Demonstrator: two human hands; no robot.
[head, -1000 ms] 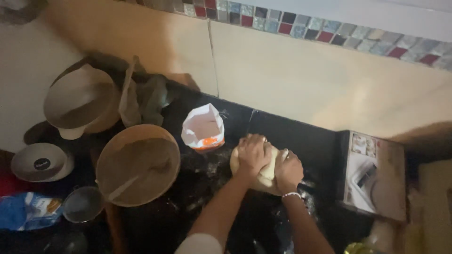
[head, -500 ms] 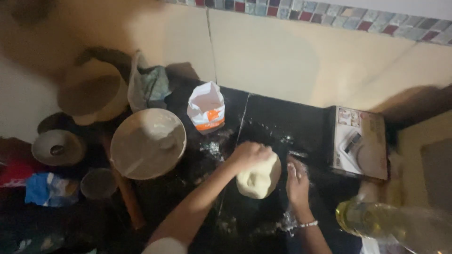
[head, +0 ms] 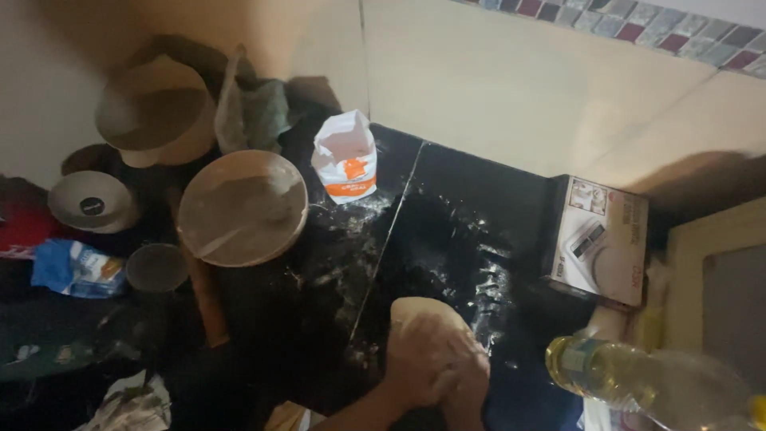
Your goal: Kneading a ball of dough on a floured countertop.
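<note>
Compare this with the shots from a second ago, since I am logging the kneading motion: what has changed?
Half a second ago the right hand lay flat on the counter beside the dough; now both hands are stacked on its near side, pressing down together. Hands and dough sit lower in the view, which has shifted. The flour bag, round bowl, boxed scale and oil bottle kept their places.

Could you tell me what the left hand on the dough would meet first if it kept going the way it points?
Likely only the floury black counter beyond the dough; the left hand points toward the tiled wall, though blur hides depth.
</note>
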